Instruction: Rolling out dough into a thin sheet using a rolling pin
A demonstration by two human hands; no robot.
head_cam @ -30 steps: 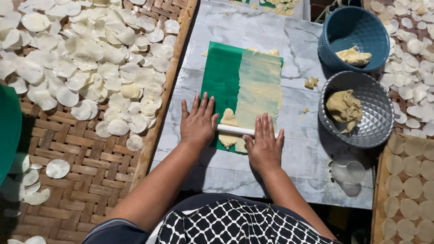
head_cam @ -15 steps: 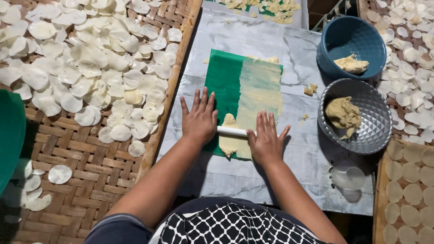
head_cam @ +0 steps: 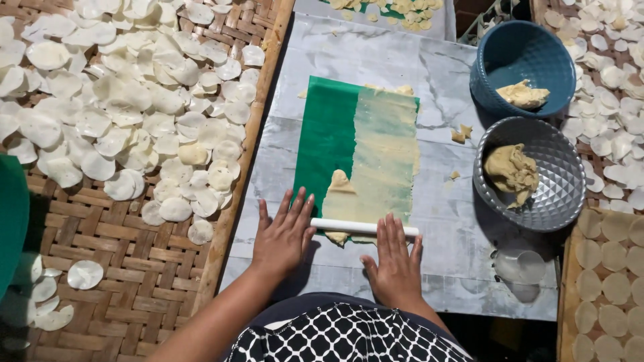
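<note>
Both flat, open-fingered hands, left hand and right hand, with white rolling pin, nearer the body than 0.5 s ago.

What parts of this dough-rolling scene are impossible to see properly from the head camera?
- White roller: both ends lie under the left hand and right hand.
- Dough sheet: its near edge is hidden by the roller.
- Green object: cut off by the left edge.
- Far tray's dough scraps: cut off by the top edge.
</note>
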